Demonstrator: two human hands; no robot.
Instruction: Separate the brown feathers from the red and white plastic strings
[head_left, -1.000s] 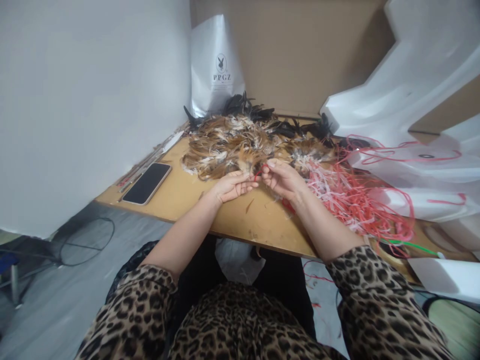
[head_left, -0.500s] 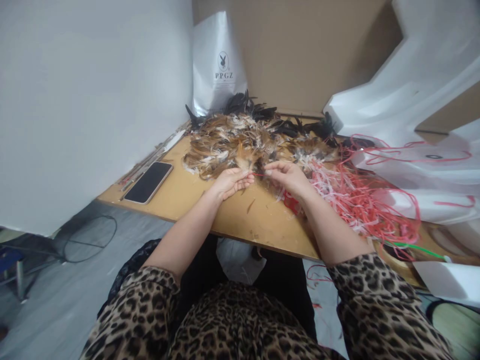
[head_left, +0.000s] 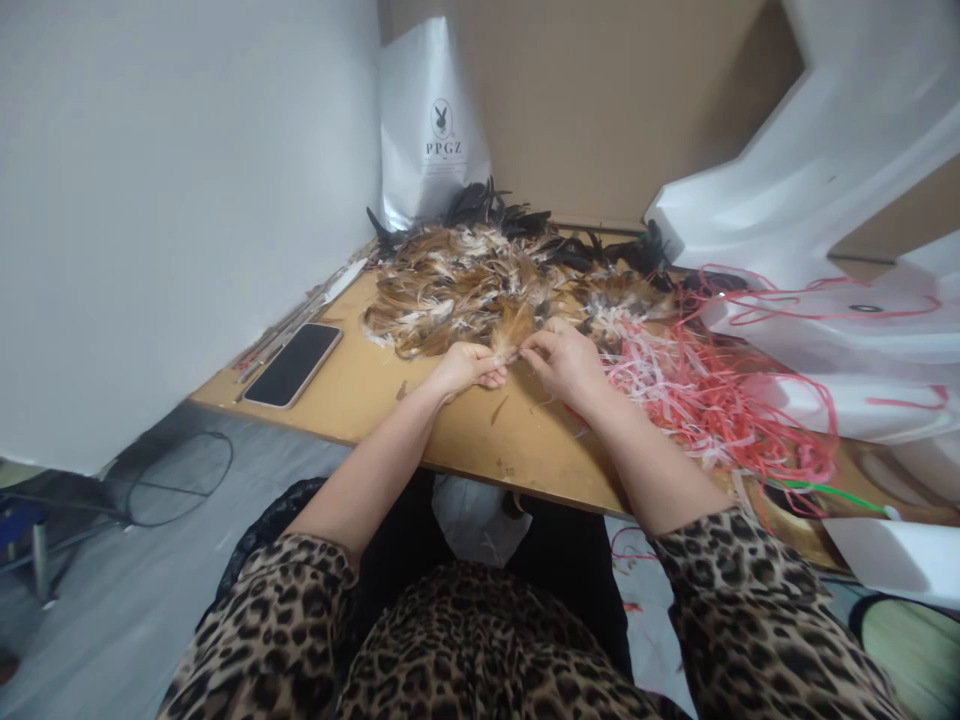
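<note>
A brown feather (head_left: pixel 513 330) with a pale, fluffy base is pinched in my left hand (head_left: pixel 469 370), its tip pointing up and slightly right. My right hand (head_left: pixel 566 358) is closed in a pinch just right of the feather's base, its fingertips almost touching it. What sits between those fingertips is too small to make out. Behind both hands spreads a heap of brown and white feathers (head_left: pixel 450 285), with black feathers (head_left: pixel 480 205) along its back. A tangle of red and white strips (head_left: pixel 705 390) lies to the right of my right hand.
A phone (head_left: pixel 294 364) lies on the table (head_left: pixel 450 440) at left, near thin sticks along the edge. Behind the feathers stands a silver bag (head_left: pixel 427 120). White sheets (head_left: pixel 765 200) and a green strip (head_left: pixel 840 492) are at right. A white wall (head_left: pixel 187 200) rises at left.
The feather has tilted to the right. My left hand has turned, its fingers more tucked under. The red thread that stretched between my hands no longer shows, and my right hand has moved slightly left.
</note>
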